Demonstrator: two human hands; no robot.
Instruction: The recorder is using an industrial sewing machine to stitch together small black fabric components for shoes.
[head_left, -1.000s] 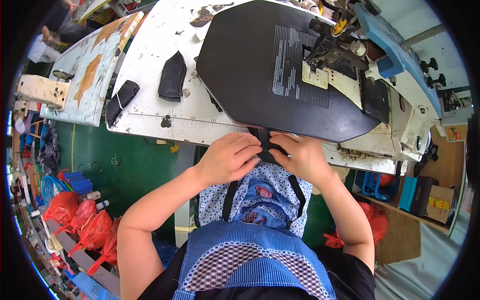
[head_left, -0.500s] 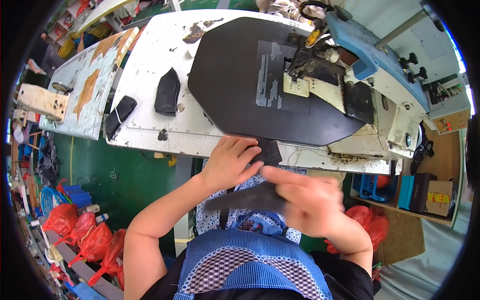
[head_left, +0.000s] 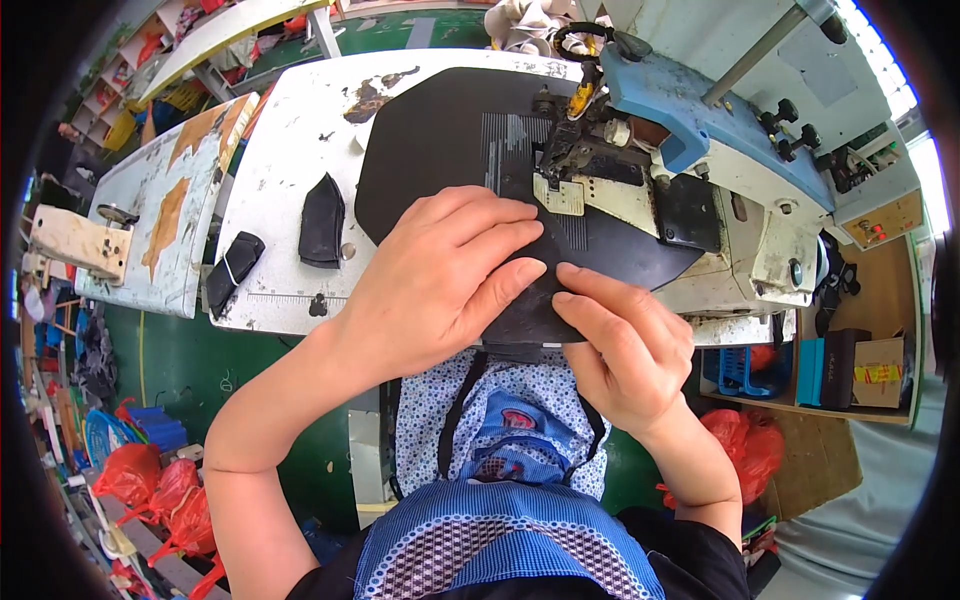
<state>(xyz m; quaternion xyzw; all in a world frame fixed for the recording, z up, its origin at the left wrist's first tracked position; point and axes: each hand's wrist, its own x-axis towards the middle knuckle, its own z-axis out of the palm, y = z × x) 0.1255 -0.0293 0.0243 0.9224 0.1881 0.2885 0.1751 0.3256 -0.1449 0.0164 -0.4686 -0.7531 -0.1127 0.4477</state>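
Black sheet piece point(head_left: 528, 300) is lying at the centre of the frame, over the near rim of a dark plate point(head_left: 430, 140), with both hands bearing on it. Left hand point(head_left: 430, 270) is arching palm-down across it, fingers extended, thumb tip just apart from the fingertips; it is pressing rather than pinching, presumably steadying the piece against a slick surface. Right hand point(head_left: 630, 345) is curling, its index and middle fingertips pressing near the piece's right edge, probably for control of its angle; whether the thumb is gripping beneath, I cannot tell. The piece is looking matt and flexible, leather-like; its full outline is hiding under the fingers. The plate is showing a smooth, angular-cornered shape with a finely ribbed strip, seemingly giving broad support around the pale metal needle plate point(head_left: 560, 195). Above right, a blue machine arm point(head_left: 720, 100) is overhanging with greasy metal parts. The scuffed white desk point(head_left: 270, 130) is carrying, at centre left, a pointed black piece point(head_left: 322, 225) and a black bundle point(head_left: 235, 272), which a pale band is girding, likely against loosening. Farther out, thin, crinkled red bags point(head_left: 170, 490) are sitting at lower left.
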